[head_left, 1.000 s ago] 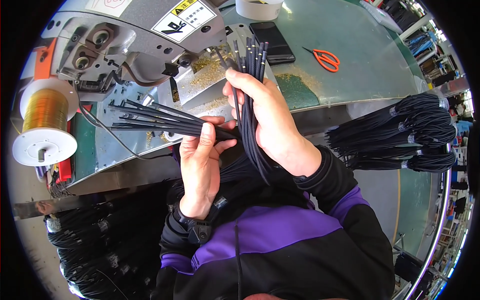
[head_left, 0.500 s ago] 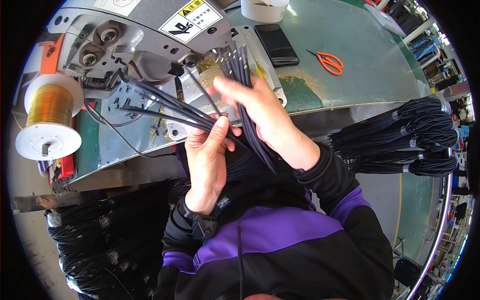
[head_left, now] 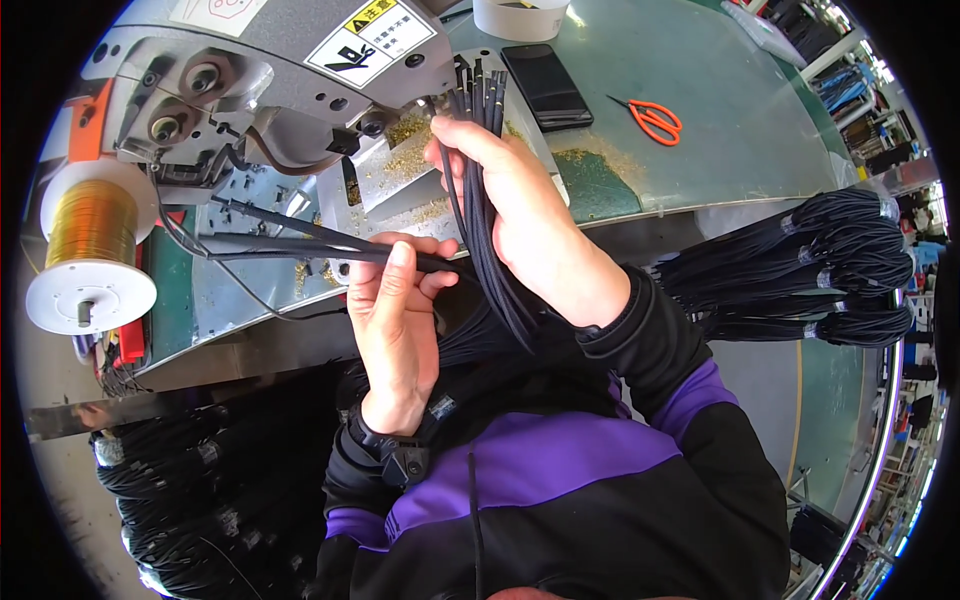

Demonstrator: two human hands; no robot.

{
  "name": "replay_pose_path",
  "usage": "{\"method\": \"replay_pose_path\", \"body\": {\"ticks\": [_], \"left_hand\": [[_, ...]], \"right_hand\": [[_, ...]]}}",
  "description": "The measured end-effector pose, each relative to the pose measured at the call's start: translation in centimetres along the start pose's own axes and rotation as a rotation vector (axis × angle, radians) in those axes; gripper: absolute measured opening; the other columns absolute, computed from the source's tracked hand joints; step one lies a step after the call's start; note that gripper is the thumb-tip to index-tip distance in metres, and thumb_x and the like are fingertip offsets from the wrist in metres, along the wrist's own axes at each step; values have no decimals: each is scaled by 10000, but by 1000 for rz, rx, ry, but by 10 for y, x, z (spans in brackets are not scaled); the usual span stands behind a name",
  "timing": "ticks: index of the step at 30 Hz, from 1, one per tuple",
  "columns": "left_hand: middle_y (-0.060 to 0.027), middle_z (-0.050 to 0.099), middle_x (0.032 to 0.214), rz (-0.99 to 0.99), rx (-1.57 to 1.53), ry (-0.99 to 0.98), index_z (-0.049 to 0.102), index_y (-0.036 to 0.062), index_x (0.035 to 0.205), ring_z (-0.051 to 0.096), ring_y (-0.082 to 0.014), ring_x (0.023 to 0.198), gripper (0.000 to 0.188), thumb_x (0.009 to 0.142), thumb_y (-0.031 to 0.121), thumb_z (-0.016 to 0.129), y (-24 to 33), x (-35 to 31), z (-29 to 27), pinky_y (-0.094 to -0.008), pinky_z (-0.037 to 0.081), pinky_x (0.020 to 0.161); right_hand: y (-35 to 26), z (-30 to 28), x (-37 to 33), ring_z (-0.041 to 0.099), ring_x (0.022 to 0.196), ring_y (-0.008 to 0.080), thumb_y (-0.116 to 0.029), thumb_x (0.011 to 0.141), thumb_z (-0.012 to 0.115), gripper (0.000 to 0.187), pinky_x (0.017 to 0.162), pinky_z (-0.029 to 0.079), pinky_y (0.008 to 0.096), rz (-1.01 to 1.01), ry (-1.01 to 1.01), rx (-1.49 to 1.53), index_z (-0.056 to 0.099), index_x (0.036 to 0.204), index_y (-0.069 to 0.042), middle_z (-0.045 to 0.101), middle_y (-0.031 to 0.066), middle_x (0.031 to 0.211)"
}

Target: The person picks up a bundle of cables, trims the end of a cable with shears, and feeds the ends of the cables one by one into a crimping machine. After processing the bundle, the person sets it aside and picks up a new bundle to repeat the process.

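My left hand point(head_left: 393, 325) pinches a few black cords point(head_left: 300, 232) between thumb and fingers; their free ends point left toward the machine. Beside it, my right hand point(head_left: 525, 205) is wrapped round a thicker bundle of black cords point(head_left: 482, 205) held nearly upright. Small shiny bands show near the upper tips of that bundle. One cord stands slightly apart along the bundle's left side, close to my right fingertips. The lower ends of the bundle hang past my wrists over my lap. Behind my hands is the metal base point(head_left: 400, 185) of a grey machine point(head_left: 290, 50), strewn with golden scraps.
A spool of golden wire point(head_left: 92, 228) stands left of the machine. On the green table point(head_left: 720, 110) lie a black phone point(head_left: 548, 88) and orange-handled snips point(head_left: 655, 122), with a white round container point(head_left: 518, 18) behind. Tied cord bundles point(head_left: 800, 262) hang at right; more cords point(head_left: 220, 480) lie lower left.
A single cord that stood between my hands now lies along the right bundle. My right fingers have closed in on it. My left hand has shifted slightly left with its cords.
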State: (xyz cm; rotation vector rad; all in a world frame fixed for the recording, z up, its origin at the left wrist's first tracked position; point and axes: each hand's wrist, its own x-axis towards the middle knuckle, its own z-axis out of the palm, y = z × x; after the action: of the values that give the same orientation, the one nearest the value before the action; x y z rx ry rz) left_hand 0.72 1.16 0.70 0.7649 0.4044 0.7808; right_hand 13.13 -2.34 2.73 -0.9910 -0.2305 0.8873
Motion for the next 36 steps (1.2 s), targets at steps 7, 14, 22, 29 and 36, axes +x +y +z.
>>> {"method": "replay_pose_path", "body": {"ticks": [7, 14, 22, 29, 36], "left_hand": [[-63, 582, 763, -192, 182, -141, 544, 40, 853, 588, -168, 668, 78, 832, 113, 560, -10, -7, -17, -218, 420, 514], [-62, 579, 754, -233, 274, -134, 535, 34, 822, 585, -155, 692, 133, 840, 164, 556, -16, -19, -15, -227, 420, 533], [-92, 577, 824, -43, 43, -145, 513, 36, 892, 583, -184, 778, 152, 870, 187, 502, -5, -11, -21, -266, 455, 600], [-106, 576, 840, -66, 1, -101, 485, 45, 939, 581, -209, 793, 131, 882, 163, 475, -1, -6, -18, -292, 491, 659], [-103, 577, 834, -59, 20, -58, 493, 44, 922, 584, -208, 781, 102, 876, 135, 485, 0, -6, -15, -286, 501, 660]], "right_hand": [[-2, -7, -26, 429, 549, 34, -277, 784, 606, 244, 492, 326, 182, -33, -125, -201, 584, 781, -34, 497, -24, 625], [7, -12, -38, 427, 544, 33, -282, 781, 615, 248, 495, 324, 184, -90, -73, -164, 588, 749, -37, 506, -23, 625], [0, -1, -36, 425, 577, 37, -263, 779, 603, 229, 533, 328, 194, -66, -32, -8, 577, 724, -43, 521, -20, 653], [-1, -1, -37, 428, 601, 38, -259, 779, 599, 221, 550, 328, 191, -63, -50, -11, 569, 733, -45, 522, -18, 671], [-3, -2, -24, 427, 597, 43, -255, 788, 588, 215, 549, 328, 195, -9, -23, 6, 580, 773, -41, 521, -16, 681]]}}
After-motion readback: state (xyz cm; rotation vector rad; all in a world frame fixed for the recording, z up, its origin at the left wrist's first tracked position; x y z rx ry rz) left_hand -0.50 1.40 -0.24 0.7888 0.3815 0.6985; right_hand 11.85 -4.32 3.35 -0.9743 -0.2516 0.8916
